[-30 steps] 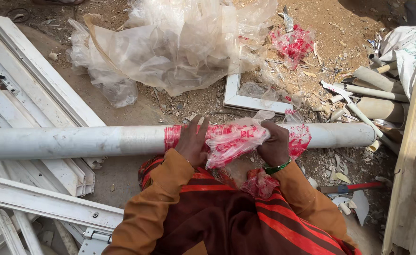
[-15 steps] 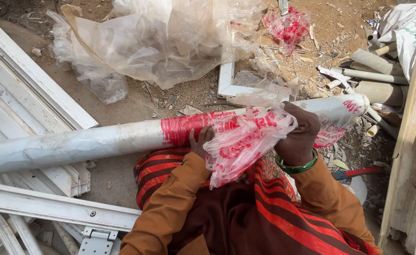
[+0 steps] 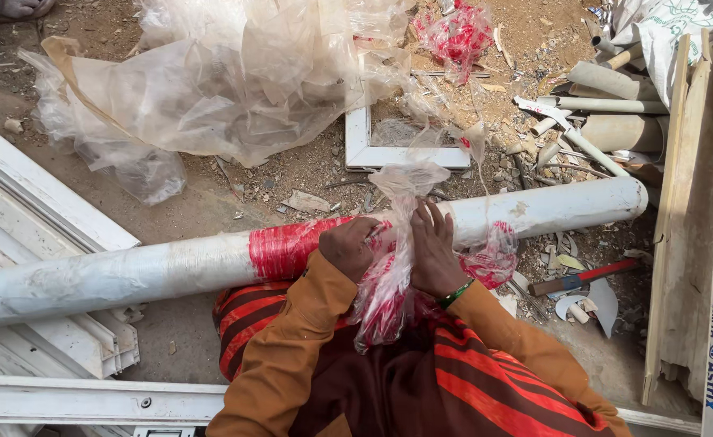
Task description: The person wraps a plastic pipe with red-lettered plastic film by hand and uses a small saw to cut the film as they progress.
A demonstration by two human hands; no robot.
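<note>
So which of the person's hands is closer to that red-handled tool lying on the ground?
The right hand. It rests on the white pipe, on the same side as the red-handled tool. The left hand grips the plastic wrap farther away, beyond the right hand.

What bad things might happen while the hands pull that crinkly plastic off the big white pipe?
The thin plastic wrap is bunched between the left hand and right hand, so it may tear into scraps instead of peeling whole. The white pipe lies across the lap and could roll or slip off. Broken pipe offcuts and rubble lie close by, so a dropped pipe might land on sharp bits.
</note>
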